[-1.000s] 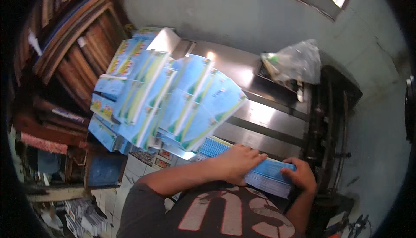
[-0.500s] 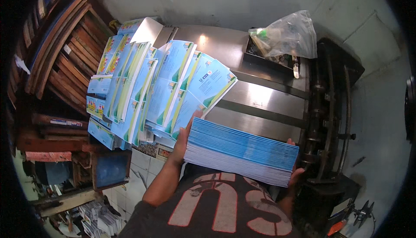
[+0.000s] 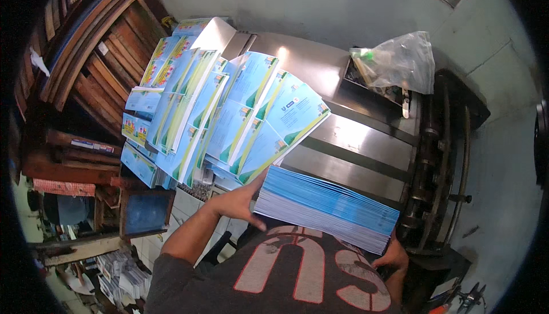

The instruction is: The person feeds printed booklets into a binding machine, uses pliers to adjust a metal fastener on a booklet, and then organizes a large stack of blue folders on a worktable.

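A person holds a long, tight stack of blue-and-white booklets (image 3: 326, 210) at the waist, before a slatted metal worktop (image 3: 366, 168). The left hand (image 3: 243, 201) is clamped on the stack's left end; the right hand (image 3: 393, 258) is at its lower right corner, partly hidden, its grip impossible to tell. Blue printed sheets (image 3: 243, 128) lie fanned in piles on the left; a clear plastic bag (image 3: 409, 65) sits at the back right.

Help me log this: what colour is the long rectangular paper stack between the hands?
Paper stack: blue far side, pale lilac near side, clearest in the head view.
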The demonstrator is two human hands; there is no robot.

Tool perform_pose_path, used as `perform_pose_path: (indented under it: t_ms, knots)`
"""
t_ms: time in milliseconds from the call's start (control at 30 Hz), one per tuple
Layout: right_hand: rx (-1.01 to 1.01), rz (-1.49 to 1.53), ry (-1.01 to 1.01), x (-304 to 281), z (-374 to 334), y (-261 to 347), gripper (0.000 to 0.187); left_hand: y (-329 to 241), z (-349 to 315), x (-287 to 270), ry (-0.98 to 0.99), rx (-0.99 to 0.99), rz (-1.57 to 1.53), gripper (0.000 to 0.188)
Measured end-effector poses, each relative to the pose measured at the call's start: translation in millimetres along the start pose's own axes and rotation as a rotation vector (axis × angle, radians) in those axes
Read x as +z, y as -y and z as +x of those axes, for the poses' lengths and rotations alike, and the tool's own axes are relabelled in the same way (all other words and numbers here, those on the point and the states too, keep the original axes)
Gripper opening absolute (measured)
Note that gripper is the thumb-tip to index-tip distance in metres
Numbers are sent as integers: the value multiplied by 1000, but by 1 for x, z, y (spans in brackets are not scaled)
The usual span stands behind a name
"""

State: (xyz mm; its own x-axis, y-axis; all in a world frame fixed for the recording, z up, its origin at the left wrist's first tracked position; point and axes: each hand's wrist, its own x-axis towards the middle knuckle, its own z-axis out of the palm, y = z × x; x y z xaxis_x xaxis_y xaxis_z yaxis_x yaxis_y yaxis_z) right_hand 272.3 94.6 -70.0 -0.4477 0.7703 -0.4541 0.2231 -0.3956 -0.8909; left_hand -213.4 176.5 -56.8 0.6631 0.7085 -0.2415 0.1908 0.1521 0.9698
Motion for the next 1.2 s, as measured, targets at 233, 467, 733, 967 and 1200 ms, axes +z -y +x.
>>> perform_pose_path:
  t_ms: [233,467,733,967,1200]
  knots:
    - [182,-412,-348,17,-16,-54,99,31,0,39,-304,125,136,119]
    - [74,-479,-623,24,24,-6,82,43,1,22,-479,258,350,94]
    - [-151,-421,-360,130,104,92,77,37,-90,72,-778,466,140,100]
    - [-146,-349,232,317,171,126,72,68,-297,94,-1151,438,-375,92]
    - [2,-380,800,519,205,126,68,149,-482,189,-1708,206,-652,84]
